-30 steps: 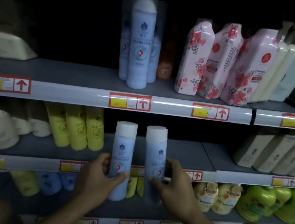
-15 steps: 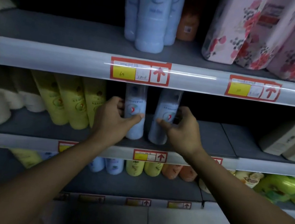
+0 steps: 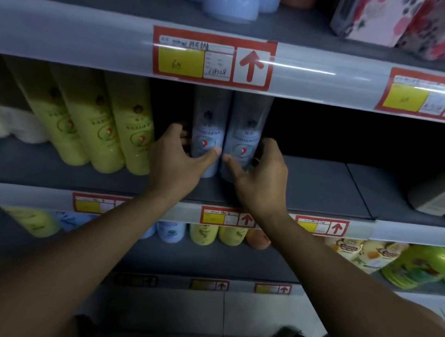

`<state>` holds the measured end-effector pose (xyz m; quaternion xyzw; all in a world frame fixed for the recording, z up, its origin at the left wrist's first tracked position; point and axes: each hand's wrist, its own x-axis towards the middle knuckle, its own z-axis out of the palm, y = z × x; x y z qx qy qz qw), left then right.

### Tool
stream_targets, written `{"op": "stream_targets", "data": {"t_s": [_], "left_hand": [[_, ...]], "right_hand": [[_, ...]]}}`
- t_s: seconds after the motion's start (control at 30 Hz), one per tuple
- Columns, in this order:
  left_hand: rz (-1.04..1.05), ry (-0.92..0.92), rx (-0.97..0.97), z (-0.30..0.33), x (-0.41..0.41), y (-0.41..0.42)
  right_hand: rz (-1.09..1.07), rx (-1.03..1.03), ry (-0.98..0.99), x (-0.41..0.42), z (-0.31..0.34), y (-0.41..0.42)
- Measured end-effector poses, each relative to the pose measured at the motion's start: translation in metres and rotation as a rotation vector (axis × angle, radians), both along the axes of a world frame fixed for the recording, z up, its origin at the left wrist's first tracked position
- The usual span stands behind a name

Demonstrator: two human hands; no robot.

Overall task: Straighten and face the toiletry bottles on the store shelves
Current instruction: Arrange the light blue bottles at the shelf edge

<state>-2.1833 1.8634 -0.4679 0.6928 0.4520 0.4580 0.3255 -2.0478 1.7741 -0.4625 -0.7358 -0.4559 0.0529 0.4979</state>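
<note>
Your left hand [image 3: 178, 159] and right hand [image 3: 257, 177] each clasp a pale blue plastic bottle [image 3: 208, 135] [image 3: 244, 140], now pushed onto the grey middle shelf [image 3: 313, 186], labels seemingly facing outward.

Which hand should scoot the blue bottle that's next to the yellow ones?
Probably the left hand. It already wraps the left blue bottle, which stands nearest the yellow bottles. The right hand is on the right blue bottle, farther away.
</note>
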Motion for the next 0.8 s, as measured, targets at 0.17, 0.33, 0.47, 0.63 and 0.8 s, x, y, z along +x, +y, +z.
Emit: {"op": "stream_targets", "data": {"t_s": [0.17,0.33,0.47,0.63,0.8], "left_hand": [[-0.034,0.011,-0.026,-0.01,0.0,0.001],[-0.022,0.041,-0.019,-0.013,0.0,0.008],[0.002,0.037,-0.029,-0.012,0.003,0.011],[0.033,0.04,-0.038,-0.01,0.007,0.015],[0.053,0.014,-0.03,-0.01,0.008,0.017]], "right_hand": [[-0.048,-0.072,0.032,-0.006,-0.012,-0.004],[-0.048,-0.083,0.07,-0.001,-0.009,0.0],[-0.058,-0.089,0.05,0.004,-0.007,0.007],[-0.049,-0.119,0.021,0.007,-0.006,0.018],[-0.072,-0.131,0.03,0.007,-0.007,0.027]]}}
